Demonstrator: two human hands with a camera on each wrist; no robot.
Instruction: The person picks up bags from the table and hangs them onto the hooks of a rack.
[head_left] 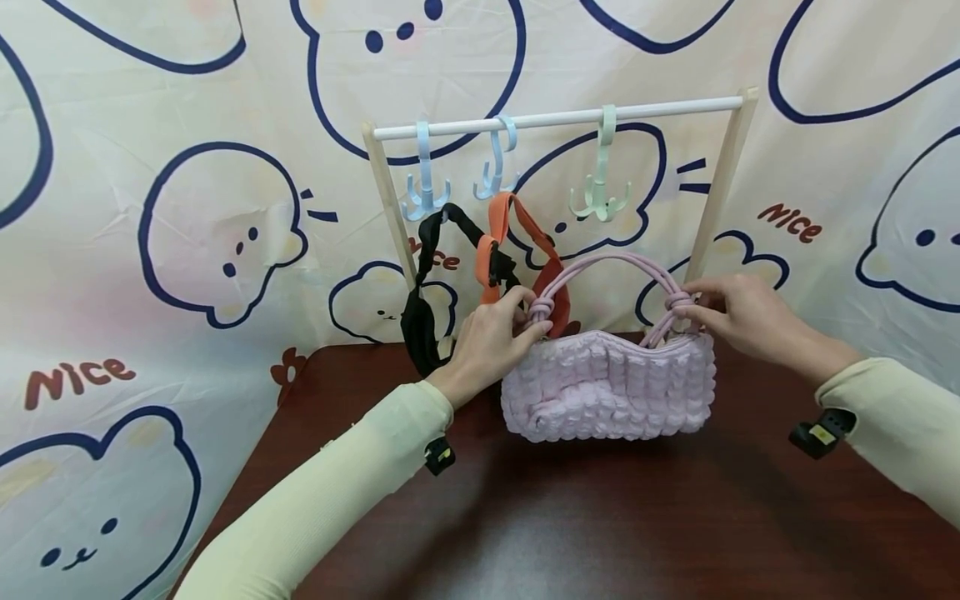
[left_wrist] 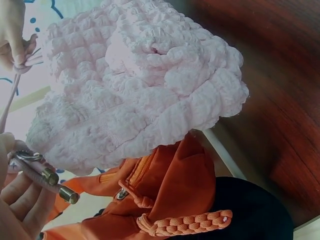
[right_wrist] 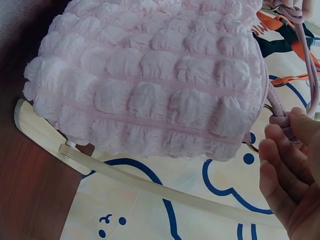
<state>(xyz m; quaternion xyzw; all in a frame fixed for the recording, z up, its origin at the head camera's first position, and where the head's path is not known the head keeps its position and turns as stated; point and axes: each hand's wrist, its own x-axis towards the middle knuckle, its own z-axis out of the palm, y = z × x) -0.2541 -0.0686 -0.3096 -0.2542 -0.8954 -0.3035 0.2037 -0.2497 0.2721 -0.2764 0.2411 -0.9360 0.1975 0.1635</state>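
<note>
A pale pink, puffy quilted handbag (head_left: 607,387) hangs above the table between both hands. My left hand (head_left: 491,337) pinches the knot at the left end of its corded handle (head_left: 622,258). At the other end, the right hand (head_left: 750,317) pinches the handle's knot between thumb and fingers. Brass-capped cord ends (left_wrist: 69,194) show by the left fingers in the left wrist view. Behind the handbag, an orange bag (left_wrist: 180,180) with a braided zipper pull and a black bag (head_left: 422,329) hang at the rack, partly hidden.
A rack with a white bar (head_left: 675,108) and wooden posts stands at the table's back. It carries two blue hooks (head_left: 424,179) and one green hook (head_left: 600,179). The dark brown table (head_left: 570,517) lies below; a printed cloth (head_left: 225,225) covers the wall.
</note>
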